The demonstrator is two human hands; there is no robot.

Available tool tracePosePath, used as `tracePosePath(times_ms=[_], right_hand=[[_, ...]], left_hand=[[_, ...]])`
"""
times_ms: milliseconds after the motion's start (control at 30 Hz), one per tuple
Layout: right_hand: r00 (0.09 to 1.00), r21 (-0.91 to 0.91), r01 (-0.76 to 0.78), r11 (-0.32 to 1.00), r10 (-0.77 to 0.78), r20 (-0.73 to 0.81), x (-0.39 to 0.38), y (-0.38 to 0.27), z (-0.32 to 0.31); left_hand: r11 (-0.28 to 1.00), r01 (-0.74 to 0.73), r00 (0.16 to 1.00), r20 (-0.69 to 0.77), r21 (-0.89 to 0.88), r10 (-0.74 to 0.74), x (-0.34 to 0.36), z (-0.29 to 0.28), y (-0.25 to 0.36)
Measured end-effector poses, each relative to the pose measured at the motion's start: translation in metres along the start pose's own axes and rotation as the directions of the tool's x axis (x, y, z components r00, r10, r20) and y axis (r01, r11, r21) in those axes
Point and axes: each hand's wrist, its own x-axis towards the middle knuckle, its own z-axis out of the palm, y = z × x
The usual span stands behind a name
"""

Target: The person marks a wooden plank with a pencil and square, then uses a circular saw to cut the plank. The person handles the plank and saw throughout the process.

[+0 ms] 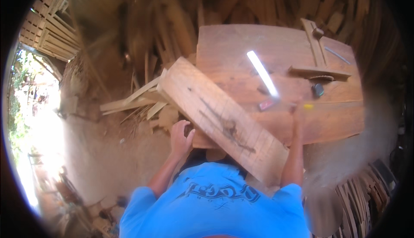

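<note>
A thick board point(215, 113) lay slantwise over the near left corner of the table point(233, 39), both its ends jutting past the edges, the nearer one beside the person's right forearm. The left hand point(179, 139) was at the board's left edge, fingers half curled and parted from the thumb; whether they touched the wood could not be told. The right hand point(296, 109) was blurred over the table, right of the board, so its grip could not be told. A yellow thing point(308, 106) showed just beside it. Farther left lay a red thing point(266, 104), near the lower end of a shiny strip point(260, 70).
</note>
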Motion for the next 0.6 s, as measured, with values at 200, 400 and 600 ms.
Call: tracePosePath(times_ms=[200,400,600], right_hand=[[0.833,0.224,0.465,0.857,-0.509,0.218,-0.091,-0.182,-0.022],[-0.012,0.520,0.848,0.107,-0.975,0.220,-0.268,-0.306,-0.089],[-0.429,0.372,0.901,-0.224,-0.588,0.686,-0.453,-0.325,-0.097]], left_hand=[[0.951,0.309,0.949,0.074,-0.016,-0.307,-0.086,0.009,0.012],[0.855,0.517,0.786,0.424,-0.050,-0.450,-0.189,0.021,-0.038],[0.730,0.680,0.672,0.462,-0.075,-0.579,-0.327,0.041,-0.120]])
